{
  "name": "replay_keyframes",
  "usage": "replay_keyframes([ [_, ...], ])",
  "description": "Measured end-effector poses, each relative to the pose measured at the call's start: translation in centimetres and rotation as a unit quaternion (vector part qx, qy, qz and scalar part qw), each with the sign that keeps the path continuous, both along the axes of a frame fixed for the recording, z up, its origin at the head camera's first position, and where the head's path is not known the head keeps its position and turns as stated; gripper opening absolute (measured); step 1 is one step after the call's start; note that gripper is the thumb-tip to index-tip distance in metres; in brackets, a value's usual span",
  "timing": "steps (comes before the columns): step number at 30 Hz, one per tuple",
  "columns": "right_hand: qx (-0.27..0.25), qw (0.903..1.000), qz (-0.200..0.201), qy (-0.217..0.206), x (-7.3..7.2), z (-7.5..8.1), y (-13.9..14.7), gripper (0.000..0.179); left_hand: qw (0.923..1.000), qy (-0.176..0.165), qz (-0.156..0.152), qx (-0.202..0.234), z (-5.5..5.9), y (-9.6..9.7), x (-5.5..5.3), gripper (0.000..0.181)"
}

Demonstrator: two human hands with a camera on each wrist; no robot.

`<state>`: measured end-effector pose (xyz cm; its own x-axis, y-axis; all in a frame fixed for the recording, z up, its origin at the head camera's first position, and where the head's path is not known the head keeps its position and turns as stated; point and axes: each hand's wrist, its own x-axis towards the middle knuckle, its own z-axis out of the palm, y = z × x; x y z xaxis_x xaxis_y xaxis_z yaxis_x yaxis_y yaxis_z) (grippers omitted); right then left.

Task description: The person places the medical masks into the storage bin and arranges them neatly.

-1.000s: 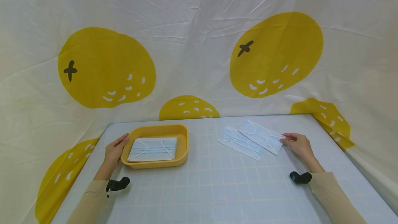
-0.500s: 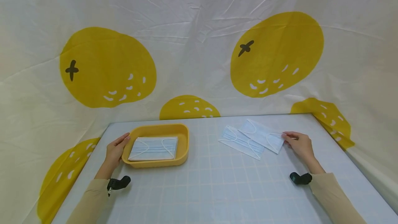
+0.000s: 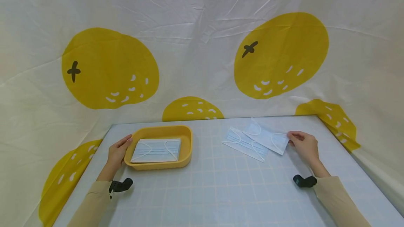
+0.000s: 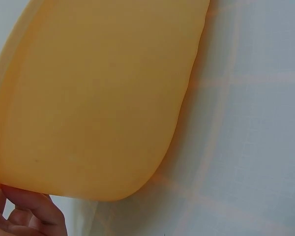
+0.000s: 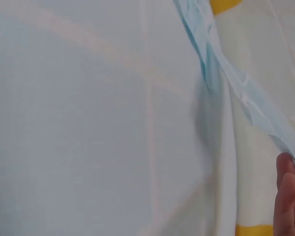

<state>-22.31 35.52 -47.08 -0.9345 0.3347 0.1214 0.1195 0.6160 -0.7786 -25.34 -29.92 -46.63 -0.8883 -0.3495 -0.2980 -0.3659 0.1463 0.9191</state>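
On the left, a yellow tray (image 3: pixel 186 151) holds a stack of light blue face masks (image 3: pixel 157 150) with white ear loops. My left hand (image 3: pixel 116 152) grips its left end, and the left wrist view shows the fingers (image 4: pixel 39 205) at the rim. To the right, my right hand (image 3: pixel 305 146) pinches the right corner of a face mask (image 3: pixel 265 135) between thumb and fingers. That mask slants up to the fingertips in the right wrist view and overlaps a second face mask (image 3: pixel 243 146) lying on the table.
A pale blue checked cloth covers the table (image 3: pixel 214 192). Behind it hangs a white curtain (image 3: pixel 195 59) printed with big yellow fruit, falling along the table's back and side edges. A dark wrist camera (image 3: pixel 121 186) sits at each sleeve cuff.
My right hand has risen slightly, and the pinched mask's corner has come up with it, its far edge shifting a little back. The left hand and tray have barely moved.
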Motion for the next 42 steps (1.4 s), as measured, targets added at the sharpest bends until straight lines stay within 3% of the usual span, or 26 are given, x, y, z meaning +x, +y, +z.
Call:
replay_keyframes([
  [5,-0.001,0.9986,-0.011,0.051,0.0,0.9,-0.3,0.047,1.0000,0.000,-0.002,-0.003,-0.1,0.0,0.0,0.061],
  [10,-0.017,0.9973,-0.011,0.070,-0.6,0.5,0.3,0.054,1.0000,0.001,-0.002,-0.002,-0.1,0.0,0.0,0.061],
  [14,-0.038,0.9950,-0.001,0.093,-1.9,-1.4,1.8,0.054,1.0000,0.003,-0.004,0.000,0.0,-0.1,0.0,0.062],
  [20,-0.007,0.9929,-0.028,0.116,-4.9,-5.9,4.4,0.052,1.0000,0.006,-0.007,0.002,0.1,0.0,-0.1,0.062],
  [23,-0.041,0.9906,-0.006,0.130,-4.7,-5.6,4.0,0.048,0.9999,0.007,-0.012,0.001,0.2,0.0,-0.1,0.063],
  [27,-0.086,0.9867,0.020,0.136,-3.4,-3.4,2.0,0.038,0.9999,0.006,-0.011,-0.003,0.1,-0.1,0.0,0.063],
  [28,-0.072,0.9883,0.014,0.134,-3.3,-3.1,1.4,0.039,0.9999,0.006,-0.010,-0.004,0.1,-0.1,0.0,0.063],
  [33,-0.099,0.9874,0.029,0.120,-0.4,1.7,-3.1,0.039,1.0000,0.008,-0.004,0.003,0.1,-0.1,0.0,0.062],
  [36,-0.083,0.9903,0.037,0.106,0.5,3.6,-4.9,0.040,1.0000,0.009,-0.003,-0.003,0.1,0.0,0.0,0.061],
  [42,-0.097,0.9898,0.043,0.095,0.7,4.7,-6.6,0.038,0.9999,0.006,-0.003,-0.014,0.1,0.0,0.1,0.062],
])
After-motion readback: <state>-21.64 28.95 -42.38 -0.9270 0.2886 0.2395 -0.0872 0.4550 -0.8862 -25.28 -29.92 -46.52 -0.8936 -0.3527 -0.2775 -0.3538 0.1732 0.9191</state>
